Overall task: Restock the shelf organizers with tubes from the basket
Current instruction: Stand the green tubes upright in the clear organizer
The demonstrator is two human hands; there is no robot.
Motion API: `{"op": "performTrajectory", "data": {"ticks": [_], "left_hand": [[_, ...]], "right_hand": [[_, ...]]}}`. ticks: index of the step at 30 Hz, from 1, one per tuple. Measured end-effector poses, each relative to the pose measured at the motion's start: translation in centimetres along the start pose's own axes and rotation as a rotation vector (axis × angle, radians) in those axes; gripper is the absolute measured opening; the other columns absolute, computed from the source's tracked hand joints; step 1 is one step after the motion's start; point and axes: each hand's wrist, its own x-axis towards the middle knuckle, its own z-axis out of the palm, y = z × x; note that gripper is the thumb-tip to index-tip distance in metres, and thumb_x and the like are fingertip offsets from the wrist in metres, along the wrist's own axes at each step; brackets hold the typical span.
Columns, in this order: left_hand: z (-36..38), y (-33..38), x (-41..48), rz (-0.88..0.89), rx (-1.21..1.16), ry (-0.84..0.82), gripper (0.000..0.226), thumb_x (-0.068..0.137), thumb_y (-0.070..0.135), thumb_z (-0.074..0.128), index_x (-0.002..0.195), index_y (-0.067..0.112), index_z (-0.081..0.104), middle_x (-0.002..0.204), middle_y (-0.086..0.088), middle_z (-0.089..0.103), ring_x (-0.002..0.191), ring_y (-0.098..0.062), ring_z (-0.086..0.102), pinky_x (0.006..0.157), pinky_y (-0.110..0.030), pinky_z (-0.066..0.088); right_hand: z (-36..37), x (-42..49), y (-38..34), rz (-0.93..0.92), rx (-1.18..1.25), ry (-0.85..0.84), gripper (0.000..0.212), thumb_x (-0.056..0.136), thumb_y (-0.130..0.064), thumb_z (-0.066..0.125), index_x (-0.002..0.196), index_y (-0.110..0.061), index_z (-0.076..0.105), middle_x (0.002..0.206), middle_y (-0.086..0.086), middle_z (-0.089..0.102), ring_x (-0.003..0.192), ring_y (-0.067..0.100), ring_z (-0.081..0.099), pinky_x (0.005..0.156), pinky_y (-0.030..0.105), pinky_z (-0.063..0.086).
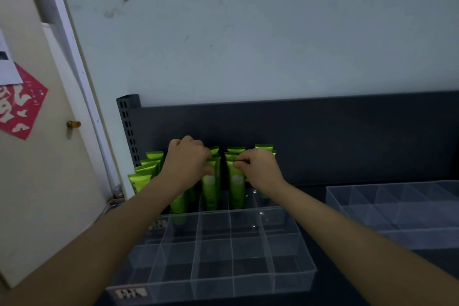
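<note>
Several green tubes [210, 190] stand upright in the back cells of a clear divided organizer [213, 256] on the dark shelf. My left hand [187, 161] rests over the tops of the tubes left of centre, its fingers curled around one tube's crimped end. Over to the right, my right hand [260, 169] pinches the top of another green tube [237, 189] standing in a back cell. More tubes [146, 169] lean at the organizer's far left. The front rows of cells hold nothing. No basket is in view.
A second clear organizer [397, 208] sits on the shelf to the right. The dark shelf back panel [323, 136] rises behind the tubes, with a slotted upright [128, 129] at its left. A cream door [37, 156] with a red sticker stands at left.
</note>
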Motion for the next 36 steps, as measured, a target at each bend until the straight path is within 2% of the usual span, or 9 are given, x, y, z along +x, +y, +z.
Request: {"op": "performTrajectory", "data": {"ticks": [4,7,10,14,18,23,27,30,36], "left_hand": [[-0.5,0.3,-0.4,-0.030,-0.014,-0.006,0.050,0.080,0.052,0.063,0.121,0.023,0.059,0.118,0.001,0.057,0.115,-0.022,0.045,0.093,-0.039,0.032],[-1.2,0.9,-0.9,-0.040,-0.041,0.000,0.057,0.079,0.053,0.064,0.128,0.025,0.052,0.123,0.001,0.054,0.118,-0.022,0.043,0.096,-0.039,0.032],[-2.2,2.6,-1.5,-0.027,-0.080,0.008,0.065,0.079,0.054,0.064,0.135,0.026,0.045,0.130,0.002,0.051,0.124,-0.021,0.041,0.099,-0.039,0.031],[-3.3,6.5,-2.4,0.043,-0.182,0.029,0.069,0.076,0.056,0.065,0.135,0.025,0.045,0.132,0.001,0.051,0.124,-0.021,0.041,0.099,-0.038,0.033],[-3.9,12.6,-3.2,0.173,-0.365,0.021,0.064,0.072,0.049,0.073,0.126,0.020,0.053,0.121,-0.001,0.055,0.115,-0.020,0.045,0.093,-0.031,0.039],[-3.5,22.0,-4.5,0.378,-0.553,-0.053,0.052,0.075,0.048,0.071,0.118,0.022,0.053,0.118,0.004,0.052,0.112,-0.014,0.044,0.092,-0.025,0.038],[-2.8,30.7,-6.3,0.561,-0.677,-0.084,0.057,0.081,0.047,0.066,0.130,0.021,0.051,0.128,0.003,0.052,0.118,-0.016,0.043,0.096,-0.025,0.035],[-2.2,37.6,-8.0,0.687,-0.718,-0.145,0.058,0.081,0.047,0.065,0.131,0.021,0.050,0.128,0.000,0.054,0.120,-0.019,0.045,0.098,-0.032,0.040],[0.5,48.8,-12.3,0.857,-0.726,-0.371,0.059,0.085,0.046,0.062,0.135,0.021,0.045,0.134,0.000,0.050,0.125,-0.018,0.042,0.100,-0.031,0.037]], "right_hand": [[-0.3,-0.2,0.1,-0.024,-0.065,0.001,0.020,0.089,-0.023,0.061,0.098,-0.007,0.071,0.094,0.008,0.071,0.084,0.018,0.062,0.076,0.033,0.053],[-0.8,-0.8,0.2,0.023,-0.043,-0.004,0.041,0.086,-0.025,0.067,0.124,-0.010,0.059,0.113,0.007,0.064,0.100,0.019,0.059,0.084,0.031,0.051],[-2.1,-2.0,0.6,0.067,0.012,0.013,0.052,0.083,-0.024,0.070,0.130,-0.012,0.053,0.116,0.006,0.060,0.101,0.014,0.055,0.083,0.025,0.046],[-5.3,-5.1,1.8,0.092,0.053,0.079,0.049,0.082,-0.022,0.071,0.126,-0.013,0.054,0.106,0.001,0.058,0.094,0.012,0.053,0.078,0.023,0.045],[-9.8,-10.5,4.6,0.192,0.090,0.149,0.041,0.081,-0.019,0.072,0.120,-0.015,0.058,0.093,-0.005,0.055,0.087,0.015,0.058,0.080,0.036,0.055],[-16.7,-19.5,10.0,0.338,-0.085,0.244,0.026,0.081,-0.020,0.072,0.104,-0.010,0.066,0.094,-0.001,0.063,0.086,0.012,0.059,0.073,0.018,0.041],[-21.2,-27.8,14.1,0.519,-0.148,0.307,0.026,0.080,-0.022,0.073,0.103,-0.011,0.068,0.094,0.000,0.067,0.085,0.012,0.061,0.080,0.023,0.048],[-23.3,-33.8,17.0,0.664,-0.194,0.344,0.024,0.078,-0.019,0.075,0.099,-0.008,0.070,0.092,0.005,0.071,0.082,0.014,0.063,0.082,0.028,0.051],[-25.7,-44.7,21.9,0.909,-0.185,0.359,0.023,0.082,-0.020,0.071,0.102,-0.010,0.069,0.096,0.001,0.069,0.085,0.009,0.060,0.074,0.019,0.042]]}}
